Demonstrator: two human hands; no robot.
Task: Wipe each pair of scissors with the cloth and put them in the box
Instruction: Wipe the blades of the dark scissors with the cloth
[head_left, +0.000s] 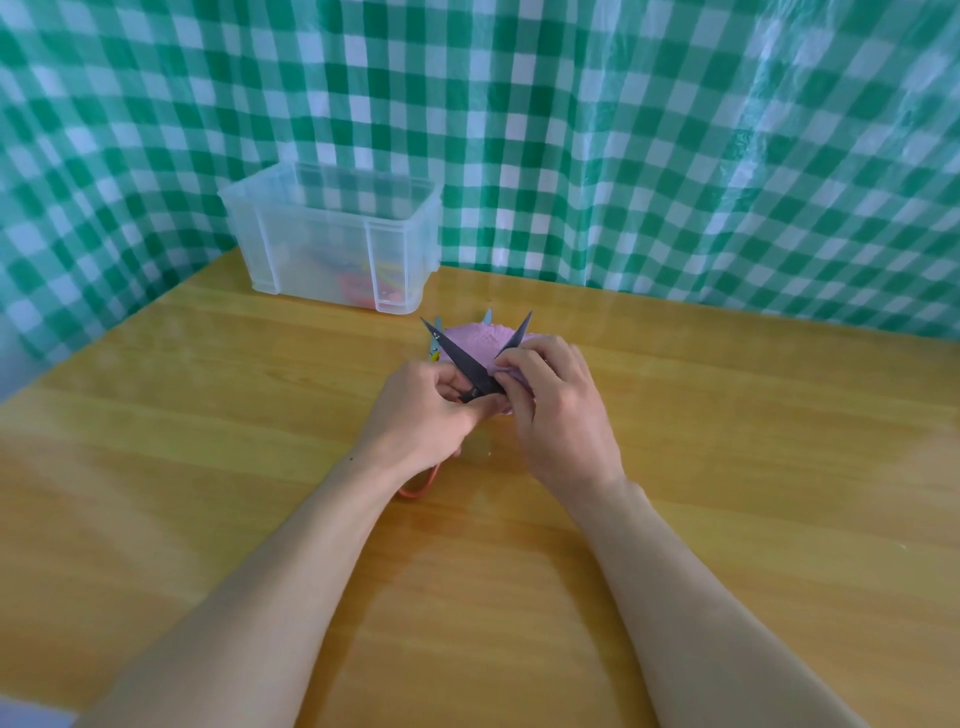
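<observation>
1. The left hand (426, 410) grips the black-bladed scissors (462, 361) near the pivot, fingers curled round them. An orange handle loop (418, 486) shows below the wrist.
2. The blades are spread wide in a V, tips pointing away from the person, held just above the wooden table (727, 467).
3. The right hand (556, 410) pinches the lilac cloth (475, 340) against the right blade, fingertips closed on it.
4. Behind the cloth, pale blade tips of another pair (435, 338) lie on the table.
5. The clear plastic box (311, 244) stands at the table's far left, apart from the hands, with coloured scissors (363, 286) inside.
6. A green-and-white checked sheet (623, 130) hangs behind.
</observation>
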